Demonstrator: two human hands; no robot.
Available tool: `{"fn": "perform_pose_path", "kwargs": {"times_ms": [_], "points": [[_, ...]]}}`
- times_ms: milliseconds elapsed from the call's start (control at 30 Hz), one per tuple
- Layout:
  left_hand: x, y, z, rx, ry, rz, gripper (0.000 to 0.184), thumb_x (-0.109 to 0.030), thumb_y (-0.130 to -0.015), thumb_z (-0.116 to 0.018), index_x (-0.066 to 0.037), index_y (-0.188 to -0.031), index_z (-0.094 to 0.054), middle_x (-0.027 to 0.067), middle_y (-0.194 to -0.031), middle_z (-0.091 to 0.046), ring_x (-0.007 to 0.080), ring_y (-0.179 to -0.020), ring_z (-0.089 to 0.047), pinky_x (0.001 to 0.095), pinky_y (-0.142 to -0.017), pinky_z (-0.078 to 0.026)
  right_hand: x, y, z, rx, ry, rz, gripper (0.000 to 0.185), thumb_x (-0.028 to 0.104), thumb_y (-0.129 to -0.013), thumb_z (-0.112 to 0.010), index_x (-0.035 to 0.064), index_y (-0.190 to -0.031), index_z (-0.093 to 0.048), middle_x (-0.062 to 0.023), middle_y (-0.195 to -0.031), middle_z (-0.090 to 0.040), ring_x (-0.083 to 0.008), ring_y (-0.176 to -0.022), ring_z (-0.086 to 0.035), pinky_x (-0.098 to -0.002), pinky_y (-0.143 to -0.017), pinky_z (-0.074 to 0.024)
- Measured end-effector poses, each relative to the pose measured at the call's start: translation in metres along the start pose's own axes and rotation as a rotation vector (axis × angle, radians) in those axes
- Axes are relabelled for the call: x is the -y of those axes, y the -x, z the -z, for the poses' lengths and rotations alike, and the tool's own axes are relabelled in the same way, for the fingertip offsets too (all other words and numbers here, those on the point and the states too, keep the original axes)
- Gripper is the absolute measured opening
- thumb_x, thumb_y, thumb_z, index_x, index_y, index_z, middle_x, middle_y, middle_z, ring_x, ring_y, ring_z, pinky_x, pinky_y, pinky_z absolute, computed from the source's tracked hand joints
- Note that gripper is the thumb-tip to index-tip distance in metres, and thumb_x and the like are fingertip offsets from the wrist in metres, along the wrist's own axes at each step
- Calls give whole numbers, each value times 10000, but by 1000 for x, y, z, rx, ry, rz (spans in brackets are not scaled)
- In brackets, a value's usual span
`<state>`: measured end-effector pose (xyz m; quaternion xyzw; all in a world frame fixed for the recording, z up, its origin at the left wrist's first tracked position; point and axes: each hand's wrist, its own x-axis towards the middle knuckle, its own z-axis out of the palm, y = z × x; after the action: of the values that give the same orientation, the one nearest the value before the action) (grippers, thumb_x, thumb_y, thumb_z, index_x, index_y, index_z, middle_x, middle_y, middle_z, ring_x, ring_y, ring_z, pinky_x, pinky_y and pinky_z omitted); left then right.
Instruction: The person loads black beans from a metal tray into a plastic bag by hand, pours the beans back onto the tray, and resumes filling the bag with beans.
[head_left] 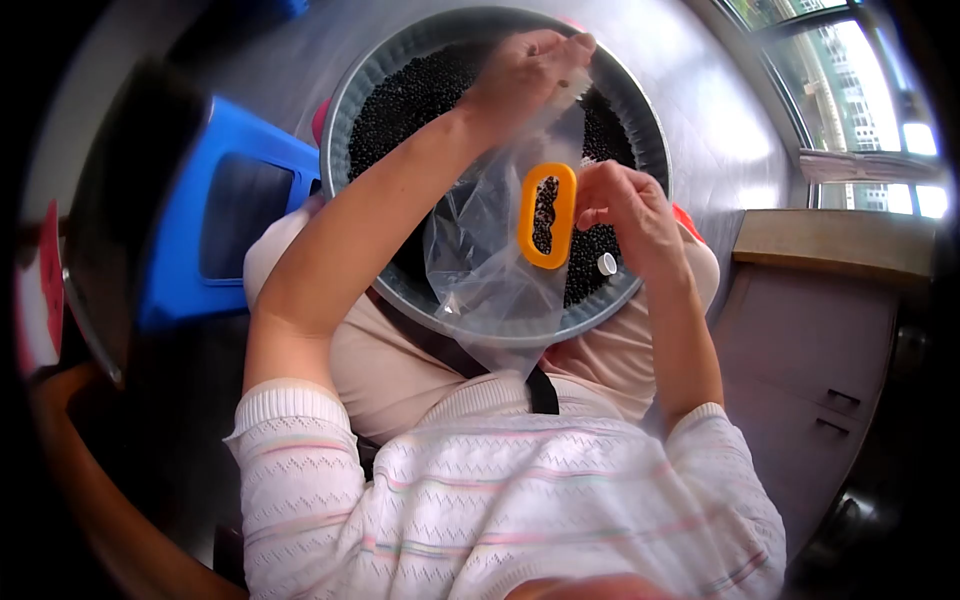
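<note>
My left hand (530, 75) is closed on the upper end of a clear plastic bag (480, 270), above the far part of a large grey basin (352, 85). The bag hangs across the basin, and its lower corner reaches over the near rim. An orange oval handle (527, 215) is set in the bag. Right beside it, my right hand (630, 210) has its fingers curled in a pinch at the bag's edge; the fingertips are partly hidden. Black beans (410, 95), or similar small black grains, lie in the basin. A small white cap (607, 264) rests on them.
A blue plastic stool (170, 230) stands to the left of the basin. The basin sits between my legs (385, 375). To the right is a low cabinet (800, 350) with dark handles, under a window (850, 90).
</note>
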<state>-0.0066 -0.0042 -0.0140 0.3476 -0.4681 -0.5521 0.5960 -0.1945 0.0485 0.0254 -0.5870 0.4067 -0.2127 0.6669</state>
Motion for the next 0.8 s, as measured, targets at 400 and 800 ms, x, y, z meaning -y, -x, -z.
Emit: {"fn": "perform_pose_path", "kwargs": {"times_ms": [400, 800], "points": [[35, -1, 36, -186, -403, 33, 334, -310, -903, -522, -10, -873, -666, 45, -869, -662, 120, -838, -589, 263, -816, -448, 7, 1, -42, -137, -238, 64, 195, 198, -904, -539, 18, -834, -565, -22, -652, -531, -74, -496, -476, -200, -399, -362], [33, 9, 65, -164, -372, -54, 438, -433, -890, -514, -16, -885, -647, 29, -804, -596, 130, -790, -568, 277, -777, -439, 61, 8, -42, -135, -236, 93, 290, 240, -924, -447, 53, -703, -433, -23, -605, -383, -91, -444, -340, -240, -357, -301]]}}
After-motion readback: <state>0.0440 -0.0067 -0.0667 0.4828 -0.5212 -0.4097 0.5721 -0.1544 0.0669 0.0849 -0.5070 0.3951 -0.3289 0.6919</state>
